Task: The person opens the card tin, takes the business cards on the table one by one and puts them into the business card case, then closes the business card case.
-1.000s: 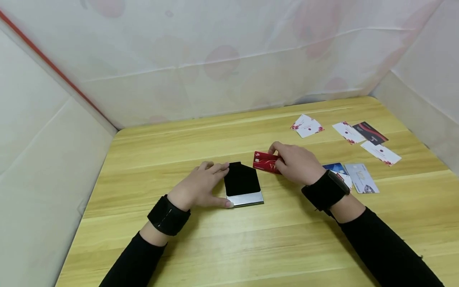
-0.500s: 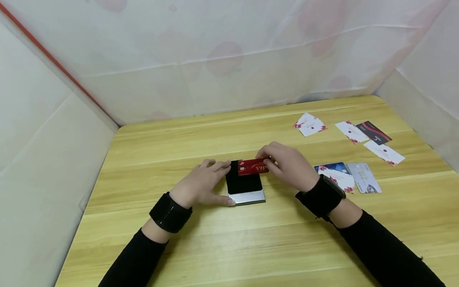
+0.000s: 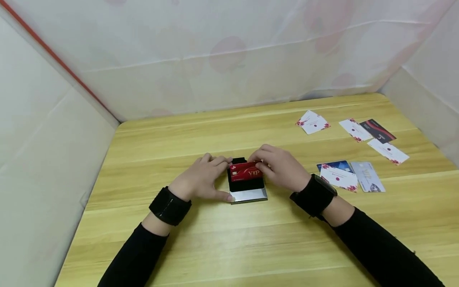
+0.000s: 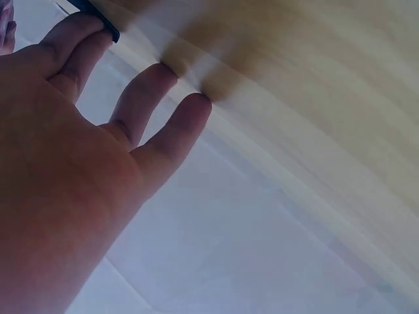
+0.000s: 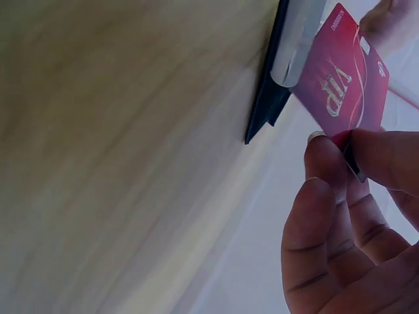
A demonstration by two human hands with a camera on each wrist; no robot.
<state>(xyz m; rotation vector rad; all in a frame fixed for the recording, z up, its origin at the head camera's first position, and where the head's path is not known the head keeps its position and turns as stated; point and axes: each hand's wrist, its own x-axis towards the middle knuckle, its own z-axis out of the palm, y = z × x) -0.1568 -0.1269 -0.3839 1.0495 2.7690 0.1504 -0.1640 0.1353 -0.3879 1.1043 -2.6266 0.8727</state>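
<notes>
A metal card case with a black panel (image 3: 249, 195) lies on the wooden table. My left hand (image 3: 201, 179) holds it along its left edge, thumb at the near corner and fingertips at the far corner. In the left wrist view, two fingertips touch the dark corner of the case (image 4: 105, 23), and the other fingers stand apart from it. A red VIP card (image 3: 245, 171) is tilted over the black panel. My right hand (image 3: 283, 167) pinches its right end between thumb and fingers, as the right wrist view also shows on the red card (image 5: 347, 78).
To the right lie a white flowered card (image 3: 338, 177) over a blue card (image 3: 342, 164), and a silver VIP card (image 3: 369, 175). Farther back are more white cards (image 3: 313, 122) and a dark card (image 3: 378, 130). Cloth-covered walls (image 3: 229, 59) border the table (image 3: 229, 247).
The right hand has carried the red card leftward, from beside the case to over its black panel. My left hand has stayed at the case's left edge.
</notes>
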